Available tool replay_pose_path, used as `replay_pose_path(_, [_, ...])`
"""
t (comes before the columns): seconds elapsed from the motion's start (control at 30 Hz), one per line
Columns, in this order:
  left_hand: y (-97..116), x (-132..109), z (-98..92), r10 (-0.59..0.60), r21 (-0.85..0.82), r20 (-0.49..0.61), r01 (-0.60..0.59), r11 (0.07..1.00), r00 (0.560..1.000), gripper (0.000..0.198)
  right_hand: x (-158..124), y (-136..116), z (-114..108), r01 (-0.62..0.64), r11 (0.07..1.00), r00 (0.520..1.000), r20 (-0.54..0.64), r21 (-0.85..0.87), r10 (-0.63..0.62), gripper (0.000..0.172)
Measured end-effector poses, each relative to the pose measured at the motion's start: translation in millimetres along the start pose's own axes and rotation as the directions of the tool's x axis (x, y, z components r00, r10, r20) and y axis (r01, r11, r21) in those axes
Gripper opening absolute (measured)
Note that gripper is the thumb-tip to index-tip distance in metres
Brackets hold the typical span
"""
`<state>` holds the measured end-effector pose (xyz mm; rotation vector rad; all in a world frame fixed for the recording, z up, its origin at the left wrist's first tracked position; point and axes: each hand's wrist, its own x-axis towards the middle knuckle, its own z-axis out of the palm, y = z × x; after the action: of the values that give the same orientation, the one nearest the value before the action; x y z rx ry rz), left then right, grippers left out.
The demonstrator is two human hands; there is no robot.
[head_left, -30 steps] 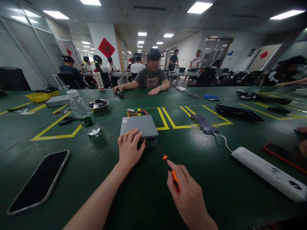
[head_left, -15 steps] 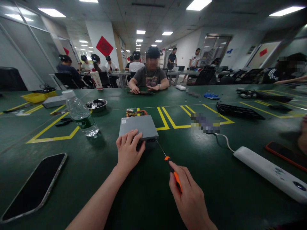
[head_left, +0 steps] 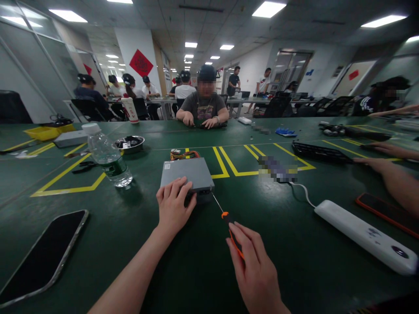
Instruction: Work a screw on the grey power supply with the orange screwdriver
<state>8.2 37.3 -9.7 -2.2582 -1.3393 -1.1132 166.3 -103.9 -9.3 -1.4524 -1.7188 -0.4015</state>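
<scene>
A grey metal computer power supply (head_left: 193,170) lies on the green table, its bundle of coloured wires (head_left: 185,155) behind it. My left hand (head_left: 175,198) grips its near left part, fingers over the top and thumb against the front side. In my right hand (head_left: 253,257) is a screwdriver (head_left: 225,215) with an orange and black handle. Its thin shaft slants up to the lower right corner of the power supply, beside the socket. Whether the tip sits in a screw is too small to tell.
A water bottle (head_left: 109,157), a metal bowl (head_left: 129,144) and a phone (head_left: 44,253) are on the left. To the right lie a white power bank-like device (head_left: 363,235) with a cable, an orange-edged phone (head_left: 388,213) and a black panel (head_left: 321,151). A co-worker's arms (head_left: 393,174) reach in there.
My right fingers have shifted and opened slightly around the screwdriver handle. The power supply stays under my left hand. At the right, a co-worker's hands have come to the black panel.
</scene>
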Motion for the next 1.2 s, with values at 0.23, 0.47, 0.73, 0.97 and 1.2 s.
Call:
replay_pose_path(0.23, [0, -1, 1.6, -0.009, -0.024, -0.012, 0.008, 1.000, 1.000, 0.027, -3, 2, -1, -0.080, 0.997, 0.994, 0.080, -0.014, 0.081, 0.029])
replay_pose_path(0.47, [0, 0, 1.1, -0.009, -0.016, -0.013, 0.009, 1.000, 1.000, 0.027, -6, 1, -2, 0.017, 1.000, 1.000, 0.023, 0.009, -0.017, 0.025])
replay_pose_path(0.73, [0, 0, 1.2, -0.003, 0.001, -0.011, 0.003, 1.000, 1.000, 0.027, -5, 7, -4, -0.103, 0.995, 0.993, 0.060, 0.019, 0.102, 0.028])
replay_pose_path(0.97, [-1, 0, 0.4, 0.007, 0.016, 0.000, -0.007, 1.000, 1.000, 0.027, -6, 4, -1, 0.020, 0.999, 1.000, -0.007, 0.043, -0.020, 0.026])
replay_pose_path(1.2, [-1, 0, 0.1, 0.003, 0.018, -0.005, -0.003, 1.000, 1.000, 0.026, -4, 6, -5, -0.094, 0.995, 0.993, 0.063, -0.025, 0.095, 0.030])
